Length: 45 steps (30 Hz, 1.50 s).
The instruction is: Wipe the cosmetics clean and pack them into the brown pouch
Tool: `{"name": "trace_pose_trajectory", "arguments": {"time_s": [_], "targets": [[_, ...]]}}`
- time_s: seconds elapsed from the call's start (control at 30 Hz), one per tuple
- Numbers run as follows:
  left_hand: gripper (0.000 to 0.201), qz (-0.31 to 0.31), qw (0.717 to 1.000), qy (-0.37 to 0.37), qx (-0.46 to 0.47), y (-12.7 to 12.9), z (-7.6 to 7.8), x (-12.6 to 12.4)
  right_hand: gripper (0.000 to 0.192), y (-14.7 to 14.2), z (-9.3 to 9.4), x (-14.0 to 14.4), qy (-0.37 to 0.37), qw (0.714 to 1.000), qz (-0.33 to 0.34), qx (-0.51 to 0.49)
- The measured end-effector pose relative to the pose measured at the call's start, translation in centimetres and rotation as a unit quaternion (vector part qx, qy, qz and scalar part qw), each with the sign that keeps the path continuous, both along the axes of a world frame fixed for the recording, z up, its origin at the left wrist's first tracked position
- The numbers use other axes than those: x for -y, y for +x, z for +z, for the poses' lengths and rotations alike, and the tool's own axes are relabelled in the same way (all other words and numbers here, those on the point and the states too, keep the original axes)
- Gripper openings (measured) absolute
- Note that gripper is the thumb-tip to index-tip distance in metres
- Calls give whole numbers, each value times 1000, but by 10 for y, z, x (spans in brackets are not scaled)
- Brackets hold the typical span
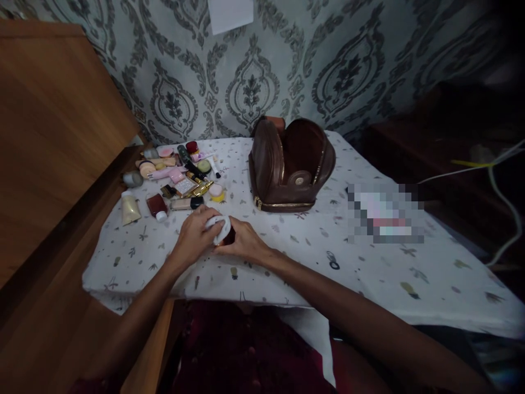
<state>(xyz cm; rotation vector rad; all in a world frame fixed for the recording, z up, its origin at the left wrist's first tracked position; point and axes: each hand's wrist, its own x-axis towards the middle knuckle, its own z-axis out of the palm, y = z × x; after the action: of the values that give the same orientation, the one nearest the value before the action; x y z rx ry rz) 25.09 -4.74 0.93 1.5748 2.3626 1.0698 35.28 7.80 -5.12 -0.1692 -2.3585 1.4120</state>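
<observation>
Two hands (197,235) (246,243) around one jar (223,232)

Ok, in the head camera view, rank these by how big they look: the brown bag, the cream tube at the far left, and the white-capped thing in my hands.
1. Brown bag, clearly largest.
2. Cream tube.
3. White-capped item: looks about the tube's size, but both hands cover part of it and it lies nearer the camera, so this order is unsure.
</observation>
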Motion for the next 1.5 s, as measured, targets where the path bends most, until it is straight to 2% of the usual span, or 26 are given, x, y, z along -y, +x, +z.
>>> {"name": "trace_pose_trajectory", "arguments": {"time_s": [0.1,0.2,0.33,0.47,0.57,0.7,0.8,0.93,1.1,1.23,1.5], "targets": [[14,-12,998,-31,-51,16,5,2,46,-1,-4,-2,-16,1000,13,-10],[12,-23,996,-40,-72,24,2,8,46,-1,-7,-4,-32,999,29,-20],[8,-30,999,14,-31,25,-10,20,50,-2,-8,-6,-19,997,51,-48],[7,4,999,41,11,24,-19,29,50,-3,-10,-7,3,997,57,-54],[10,24,998,42,30,21,-21,29,52,-3,-12,-8,7,995,65,-70],[11,66,994,71,51,11,-24,21,60,-2,-15,-9,47,994,69,-76],[24,88,990,93,63,2,-28,19,69,-2,-15,-10,54,994,63,-69],[16,70,993,85,50,0,-31,28,65,-2,-12,-11,64,994,46,-75],[16,76,993,61,73,14,-28,41,55,0,-9,-11,100,993,20,-66],[17,61,994,54,74,21,-27,44,61,2,-10,-11,105,992,35,-60],[17,63,978,79,180,5,-39,42,54,4,-5,-11,76,995,39,-43]]}}
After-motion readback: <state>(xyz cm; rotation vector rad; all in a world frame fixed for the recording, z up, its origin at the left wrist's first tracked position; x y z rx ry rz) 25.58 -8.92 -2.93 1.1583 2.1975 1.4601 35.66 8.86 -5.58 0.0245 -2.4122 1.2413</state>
